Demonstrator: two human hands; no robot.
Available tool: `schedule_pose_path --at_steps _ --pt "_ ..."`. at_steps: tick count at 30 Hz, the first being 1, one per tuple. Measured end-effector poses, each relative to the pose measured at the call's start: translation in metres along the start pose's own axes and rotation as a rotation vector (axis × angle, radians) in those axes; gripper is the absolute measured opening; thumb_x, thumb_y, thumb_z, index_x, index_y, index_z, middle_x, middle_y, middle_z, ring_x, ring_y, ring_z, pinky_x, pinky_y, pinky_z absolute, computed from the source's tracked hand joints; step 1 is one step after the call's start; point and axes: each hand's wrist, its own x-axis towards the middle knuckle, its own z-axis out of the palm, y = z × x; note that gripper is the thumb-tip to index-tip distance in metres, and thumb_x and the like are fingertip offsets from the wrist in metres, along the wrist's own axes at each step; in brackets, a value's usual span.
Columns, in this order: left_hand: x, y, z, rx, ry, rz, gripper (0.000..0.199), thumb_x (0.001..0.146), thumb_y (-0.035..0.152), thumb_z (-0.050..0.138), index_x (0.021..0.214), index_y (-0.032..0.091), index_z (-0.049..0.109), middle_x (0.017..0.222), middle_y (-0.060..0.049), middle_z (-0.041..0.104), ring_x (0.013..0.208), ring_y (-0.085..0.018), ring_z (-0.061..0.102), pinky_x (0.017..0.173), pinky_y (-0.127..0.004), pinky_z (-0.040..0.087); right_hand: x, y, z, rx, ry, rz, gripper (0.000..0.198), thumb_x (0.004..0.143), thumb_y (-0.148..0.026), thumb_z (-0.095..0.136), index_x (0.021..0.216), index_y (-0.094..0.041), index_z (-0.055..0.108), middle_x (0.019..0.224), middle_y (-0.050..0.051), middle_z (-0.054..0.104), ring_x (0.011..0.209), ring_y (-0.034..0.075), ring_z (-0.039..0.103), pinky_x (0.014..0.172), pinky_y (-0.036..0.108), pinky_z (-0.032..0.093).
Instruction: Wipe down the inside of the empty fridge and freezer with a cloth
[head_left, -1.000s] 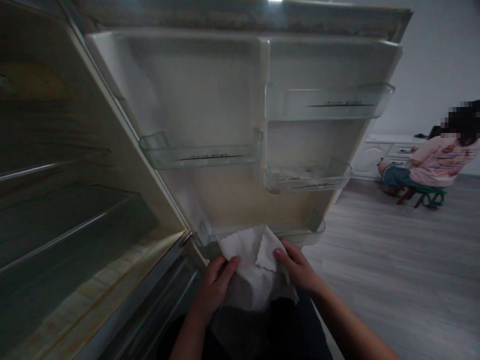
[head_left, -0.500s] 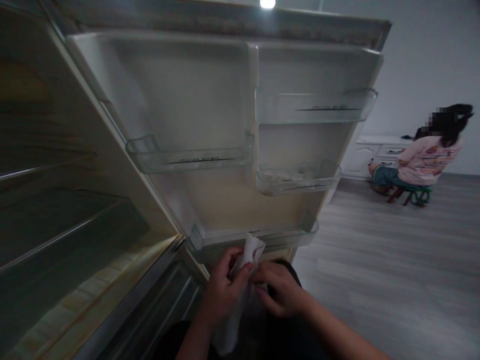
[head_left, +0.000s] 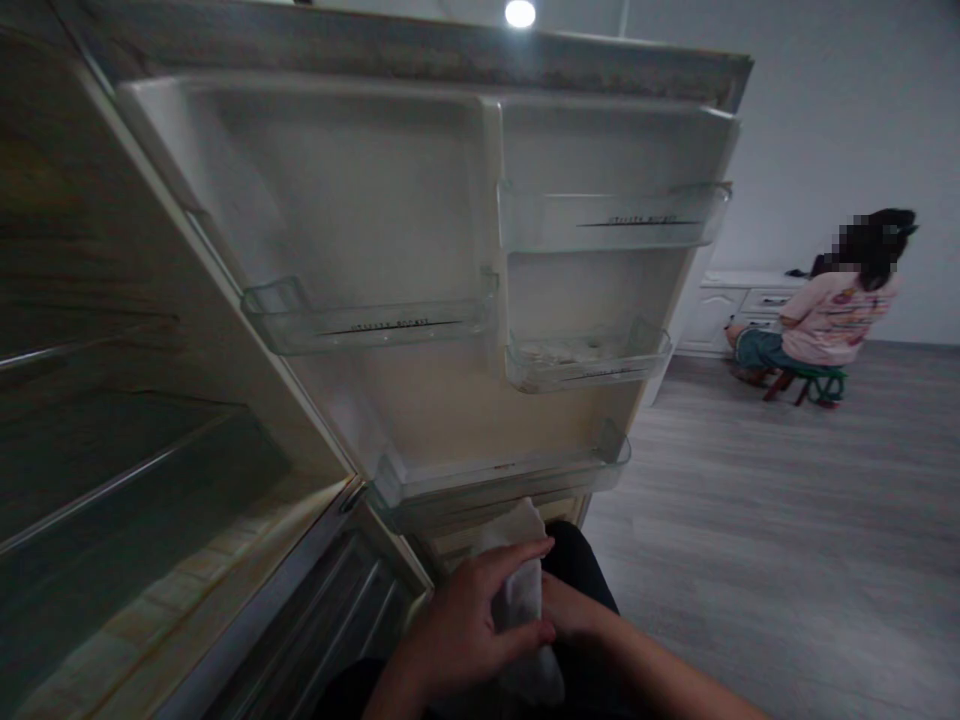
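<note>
A white cloth is bunched up low in front of me, over my dark-clothed legs. My left hand is closed on it, thumb and fingers curved around its near side. From the right, my right hand reaches in against the cloth; its fingers are hidden behind the cloth and my left hand. Just beyond both hands stands the open refrigerator door, with its lowest clear door shelf closest to the cloth.
Clear door shelves line the door; small items lie in one on the right. The fridge interior with a glass shelf is at left, a lower compartment beneath. Far right, a person sits on a low stool by white cabinets.
My left hand has shifted right and down and now wraps over the cloth. The right hand's fingers, visible before at the cloth, are now hidden. The view has swung slightly.
</note>
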Motion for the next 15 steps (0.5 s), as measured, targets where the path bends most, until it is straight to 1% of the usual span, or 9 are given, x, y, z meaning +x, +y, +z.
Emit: schedule_pose_path --at_steps 2,4,6,9,10,12,13,15 --pt "0.003 -0.007 0.002 -0.052 -0.024 -0.019 0.066 0.079 0.039 0.080 0.142 0.040 0.059 0.147 -0.005 0.060 0.134 -0.029 0.057 0.115 -0.048 0.044 0.001 -0.009 -0.002 -0.051 -0.076 -0.052 0.027 0.083 -0.052 0.061 0.090 -0.030 0.076 0.088 0.006 0.071 0.097 0.031 0.071 0.098 0.045 0.053" --pt "0.008 -0.014 0.005 -0.117 -0.016 -0.033 0.058 0.082 0.032 0.076 0.139 0.037 0.062 0.145 -0.004 0.062 0.134 -0.027 0.058 0.116 -0.046 0.044 0.003 -0.012 -0.002 -0.109 -0.101 -0.115 0.028 0.085 -0.050 0.059 0.098 -0.032 0.077 0.092 0.005 0.071 0.101 0.030 0.071 0.096 0.042 0.054" --pt "0.012 -0.020 0.009 -0.143 0.009 -0.040 0.050 0.086 0.025 0.070 0.134 0.035 0.066 0.141 -0.004 0.065 0.132 -0.024 0.059 0.116 -0.045 0.043 0.005 -0.010 -0.001 -0.222 -0.073 -0.177 0.030 0.090 -0.049 0.053 0.101 -0.034 0.077 0.091 0.006 0.072 0.109 0.031 0.069 0.101 0.042 0.051" --pt "0.015 -0.021 0.013 -0.149 0.048 -0.035 0.042 0.091 0.023 0.063 0.130 0.034 0.068 0.136 -0.003 0.069 0.127 -0.022 0.062 0.113 -0.043 0.046 0.009 -0.002 0.000 -0.395 -0.045 -0.239 0.031 0.092 -0.043 0.049 0.089 -0.034 0.078 0.087 0.008 0.073 0.115 0.034 0.067 0.112 0.048 0.043" --pt "0.015 -0.020 0.014 -0.152 0.061 -0.032 0.040 0.092 0.024 0.062 0.131 0.033 0.068 0.135 -0.003 0.069 0.126 -0.022 0.063 0.112 -0.042 0.047 0.010 0.000 -0.001 -0.421 -0.055 -0.243 0.031 0.091 -0.041 0.048 0.088 -0.033 0.078 0.089 0.008 0.073 0.116 0.035 0.066 0.113 0.050 0.041" --pt "0.013 -0.017 0.014 -0.145 0.074 -0.019 0.039 0.094 0.025 0.060 0.131 0.033 0.069 0.134 -0.003 0.069 0.125 -0.021 0.063 0.111 -0.040 0.048 0.010 0.001 -0.004 -0.421 -0.102 -0.218 0.031 0.089 -0.039 0.049 0.091 -0.028 0.078 0.095 0.009 0.075 0.119 0.036 0.064 0.112 0.054 0.040" --pt "0.011 -0.016 0.014 -0.144 0.066 -0.010 0.038 0.095 0.025 0.059 0.131 0.033 0.069 0.134 -0.003 0.069 0.125 -0.021 0.063 0.111 -0.040 0.048 0.009 -0.001 -0.005 -0.389 -0.138 -0.197 0.032 0.087 -0.039 0.049 0.094 -0.026 0.077 0.098 0.009 0.075 0.119 0.036 0.064 0.112 0.054 0.041" --pt "0.008 -0.015 0.012 -0.167 0.048 0.007 0.040 0.096 0.021 0.053 0.131 0.033 0.069 0.134 -0.003 0.069 0.125 -0.020 0.063 0.111 -0.038 0.047 0.007 -0.008 -0.005 -0.240 -0.199 -0.120 0.035 0.084 -0.041 0.051 0.099 -0.022 0.076 0.104 0.010 0.075 0.117 0.034 0.065 0.110 0.051 0.044"
